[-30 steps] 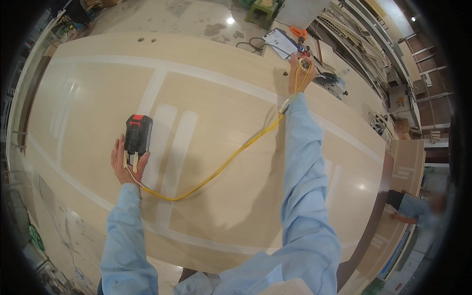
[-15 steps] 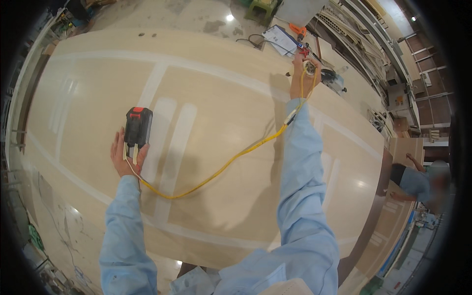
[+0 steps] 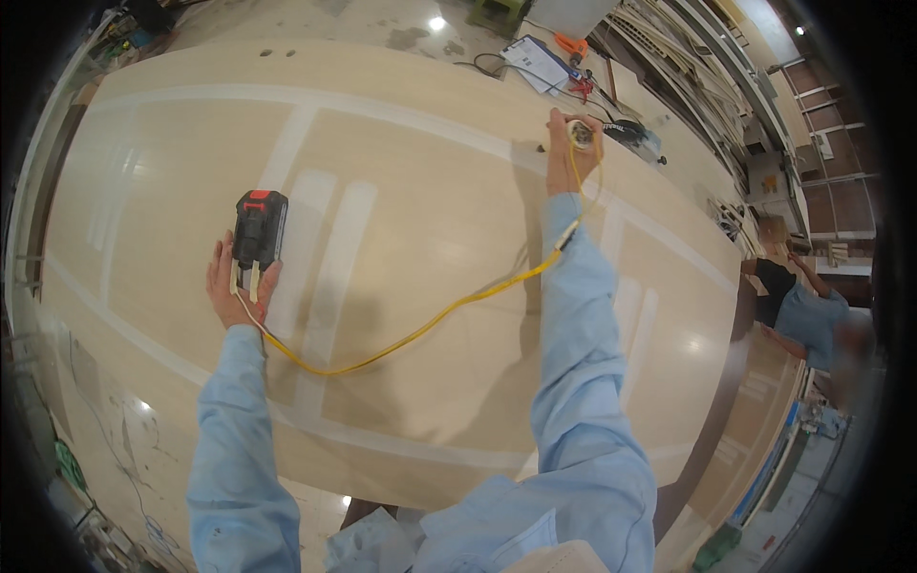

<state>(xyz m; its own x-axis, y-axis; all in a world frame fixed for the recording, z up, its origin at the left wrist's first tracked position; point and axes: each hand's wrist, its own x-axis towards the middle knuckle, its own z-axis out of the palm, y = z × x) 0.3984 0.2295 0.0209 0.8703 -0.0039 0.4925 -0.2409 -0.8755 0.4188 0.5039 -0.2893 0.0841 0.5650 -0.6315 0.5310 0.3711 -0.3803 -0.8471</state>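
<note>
My left hand [image 3: 236,294] is wrapped round the lower end of a black-and-red power tool battery [image 3: 260,225], with its back to the panel. Two pale tabs stick out of the battery's near end, and a yellow cable [image 3: 420,339] starts there. This cable sags across the panel to my right forearm and on to my right hand [image 3: 564,164]. Closed in that hand, at the panel's far right edge, is a small round pale-rimmed piece [image 3: 580,135] with a dark, uneven middle. Its exact kind cannot be made out.
A large beige panel [image 3: 439,229] with white bands lies under my arms. Beyond its far right edge are a clipboard with paper [image 3: 537,65], an orange-handled tool [image 3: 571,46], red clips [image 3: 581,88] and a black tool [image 3: 626,131]. Another person [image 3: 810,310] bends at the right.
My right hand has drawn slightly nearer and to the left with the round piece, away from the clipboard. The left hand and battery keep their place on the panel. The view has shifted slightly.
</note>
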